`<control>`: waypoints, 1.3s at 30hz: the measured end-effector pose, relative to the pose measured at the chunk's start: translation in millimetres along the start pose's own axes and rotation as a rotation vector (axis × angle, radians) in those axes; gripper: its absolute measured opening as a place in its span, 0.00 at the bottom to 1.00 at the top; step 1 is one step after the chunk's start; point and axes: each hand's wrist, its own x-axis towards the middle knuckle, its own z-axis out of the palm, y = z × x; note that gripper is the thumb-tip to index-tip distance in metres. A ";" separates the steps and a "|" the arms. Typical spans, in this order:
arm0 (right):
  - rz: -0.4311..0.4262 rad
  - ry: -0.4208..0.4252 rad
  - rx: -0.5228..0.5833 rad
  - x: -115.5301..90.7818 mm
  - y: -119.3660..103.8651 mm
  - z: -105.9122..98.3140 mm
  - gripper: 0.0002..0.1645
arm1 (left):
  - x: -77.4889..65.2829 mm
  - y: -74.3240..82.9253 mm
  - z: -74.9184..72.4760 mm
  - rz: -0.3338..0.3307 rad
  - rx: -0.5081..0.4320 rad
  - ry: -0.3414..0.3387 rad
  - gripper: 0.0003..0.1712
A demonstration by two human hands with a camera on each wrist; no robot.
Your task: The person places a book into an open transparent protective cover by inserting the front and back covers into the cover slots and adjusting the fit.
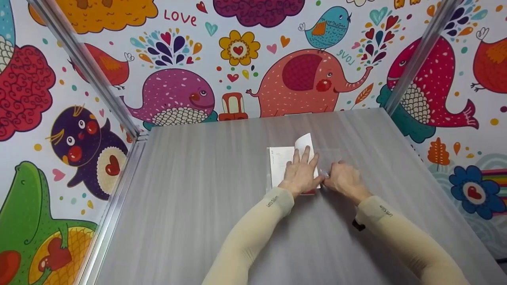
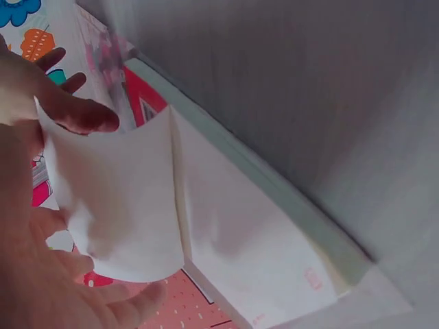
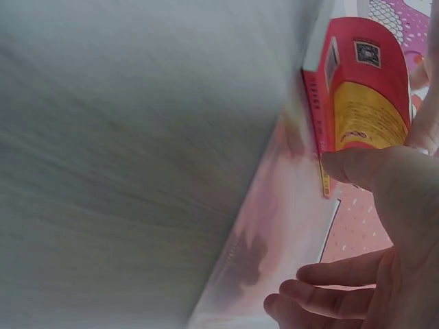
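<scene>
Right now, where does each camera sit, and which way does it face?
Head: worn on the head, facing forward and down at the table and book; both sleeves, the left hand and right hand show.
Left wrist: on that wrist, facing the book's white pages; the left hand shows.
Right wrist: on that wrist, facing the red-and-yellow cover; the right hand shows.
Both wrist views share the book.

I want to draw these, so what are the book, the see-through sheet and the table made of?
Book: paper pages, matte white and bending; its red-and-yellow cover curls like thin card. See-through sheet: probably plastic, since it's clear with glossy reflections. Table: perhaps wood or wood-look laminate, smooth, with grey streaks like grain.
</scene>
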 end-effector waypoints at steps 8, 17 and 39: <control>0.025 -0.026 -0.028 2.4 1.7 3.8 0.33 | 2.7 0.6 8.8 0.005 0.009 -0.019 0.49; -0.032 -0.048 -0.042 11.5 -1.6 5.3 0.37 | 6.5 2.8 14.0 0.003 -0.019 -0.052 0.48; -0.390 -0.044 -0.108 21.2 8.7 4.5 0.36 | 5.0 1.0 9.7 -0.005 -0.055 -0.035 0.47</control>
